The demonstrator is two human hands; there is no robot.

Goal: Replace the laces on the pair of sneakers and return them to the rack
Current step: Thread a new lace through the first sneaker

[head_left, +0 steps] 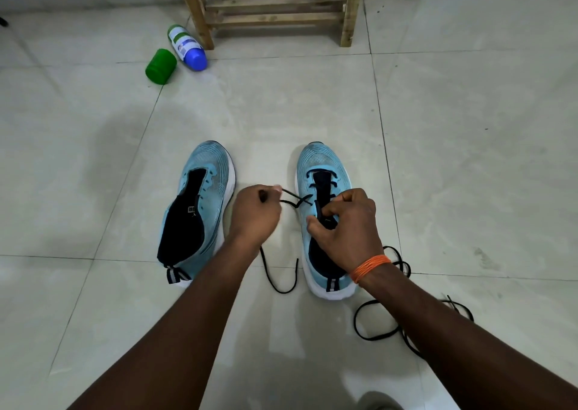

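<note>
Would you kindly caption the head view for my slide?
Left hand pinches a black lace, right hand grips the half-laced sneaker; the other sneaker sits unlaced.

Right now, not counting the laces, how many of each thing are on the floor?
Sneakers: 2
Bottle: 1
Green cap: 1
Rack: 1
Total: 5

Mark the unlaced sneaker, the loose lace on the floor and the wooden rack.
unlaced sneaker point(215, 162), head view, blue toe.
loose lace point(356, 317), head view, left bend of its loop.
wooden rack point(275, 19), head view, lower slat.
</note>
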